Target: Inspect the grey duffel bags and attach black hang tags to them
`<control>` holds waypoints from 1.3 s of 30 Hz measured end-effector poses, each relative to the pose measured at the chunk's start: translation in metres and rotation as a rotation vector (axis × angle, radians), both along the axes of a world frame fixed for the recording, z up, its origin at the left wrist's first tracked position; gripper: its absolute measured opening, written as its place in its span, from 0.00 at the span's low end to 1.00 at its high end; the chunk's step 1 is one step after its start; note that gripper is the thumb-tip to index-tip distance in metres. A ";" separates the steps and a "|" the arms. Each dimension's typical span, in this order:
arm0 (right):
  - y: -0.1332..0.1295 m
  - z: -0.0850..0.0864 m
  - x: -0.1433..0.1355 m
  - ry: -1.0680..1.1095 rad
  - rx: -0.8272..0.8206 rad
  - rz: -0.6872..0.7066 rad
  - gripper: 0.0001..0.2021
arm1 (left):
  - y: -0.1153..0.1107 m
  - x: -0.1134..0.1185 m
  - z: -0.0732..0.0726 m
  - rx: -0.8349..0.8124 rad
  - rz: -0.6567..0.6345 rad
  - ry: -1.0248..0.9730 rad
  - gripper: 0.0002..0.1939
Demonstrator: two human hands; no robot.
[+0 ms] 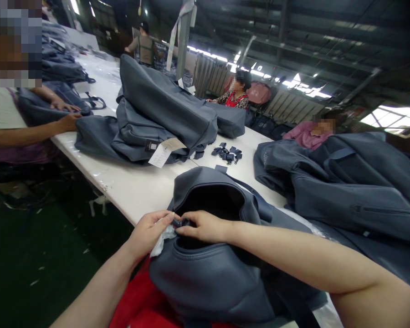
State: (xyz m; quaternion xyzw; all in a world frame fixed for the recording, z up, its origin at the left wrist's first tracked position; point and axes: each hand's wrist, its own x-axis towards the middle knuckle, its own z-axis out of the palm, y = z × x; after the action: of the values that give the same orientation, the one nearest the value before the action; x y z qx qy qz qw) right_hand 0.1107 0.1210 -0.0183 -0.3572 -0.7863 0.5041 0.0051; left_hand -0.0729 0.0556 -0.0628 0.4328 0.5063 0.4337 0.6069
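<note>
A dark blue-grey bag (212, 278) lies with its mouth open at the near edge of the white table. At the left end of that opening, my left hand (153, 230) pinches a small dark piece (178, 222), with crumpled white material (162, 241) just under the fingers. My right hand (203, 226) reaches across the opening from the right, its fingers closed on the same dark piece. The two hands' fingertips nearly meet. Exactly what the small piece is cannot be made out. The bag's inside is in deep shadow.
Stacked bags (164, 105) with paper tags stand beyond, and more bags (355, 182) lie at the right. Small dark straps with clips (228, 154) sit on the white table (119, 184). A co-worker's hands (66, 114) touch a bag at the left. Other people are farther back.
</note>
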 end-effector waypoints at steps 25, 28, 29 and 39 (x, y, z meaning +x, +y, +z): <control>0.010 -0.006 -0.011 -0.135 0.190 -0.138 0.13 | 0.027 -0.009 -0.072 -0.156 0.142 0.100 0.23; 0.013 -0.010 -0.013 -0.114 0.224 -0.111 0.13 | 0.027 -0.005 -0.076 -0.209 0.188 -0.059 0.24; 0.014 -0.012 -0.014 -0.117 0.234 -0.104 0.14 | 0.027 -0.004 -0.077 -0.219 0.203 -0.100 0.25; 0.019 -0.023 -0.020 -0.141 0.316 -0.052 0.16 | 0.038 0.001 -0.079 -0.290 0.246 -0.318 0.25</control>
State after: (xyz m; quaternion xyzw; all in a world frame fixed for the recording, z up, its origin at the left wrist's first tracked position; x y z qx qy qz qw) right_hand 0.0905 0.1402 -0.0414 -0.4065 -0.8446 0.3478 0.0189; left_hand -0.0715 0.0936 -0.1415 0.2026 0.5102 0.4900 0.6772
